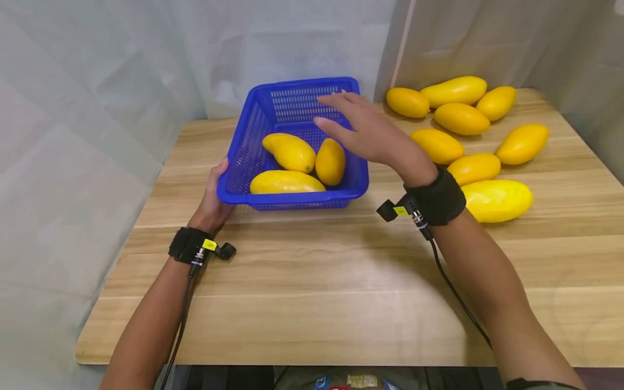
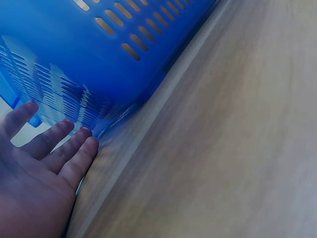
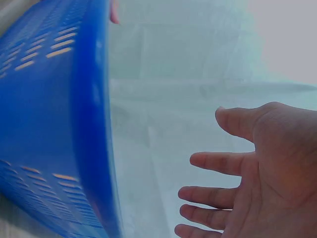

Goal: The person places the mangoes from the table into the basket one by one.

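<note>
A blue slotted basket stands on the wooden table and holds three yellow mangoes. My left hand holds the basket's near-left corner, thumb on the rim; in the left wrist view its fingers lie against the basket wall. My right hand hovers over the basket's right side, fingers spread and empty. The right wrist view shows its open palm beside the blue basket wall.
Several more yellow mangoes lie loose on the table's right side; the nearest and largest mango is beside my right wrist. Pale curtains hang behind and to the left. Bare wood stretches along the near edge.
</note>
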